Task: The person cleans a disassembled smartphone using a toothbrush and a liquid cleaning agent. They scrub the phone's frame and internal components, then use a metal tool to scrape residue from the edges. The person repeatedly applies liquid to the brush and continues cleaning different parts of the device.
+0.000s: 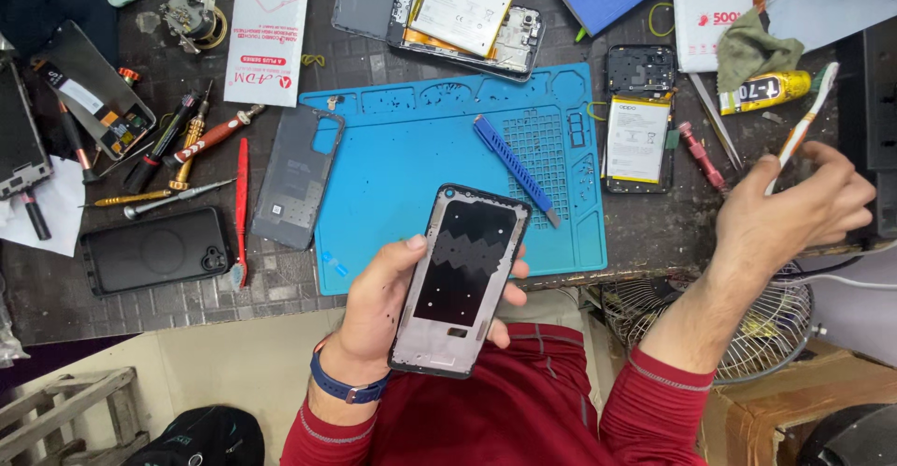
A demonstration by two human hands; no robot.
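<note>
Your left hand (388, 303) gripped the phone frame (460, 279), fingers wrapped round its edges, just over the near edge of the blue mat (411, 162), whose middle lay bare around a blue pry tool (515, 169). Your right hand (794, 214), out past the mat's right edge, pinched a toothbrush (802, 130) near a yellow glue tube (764, 91).
</note>
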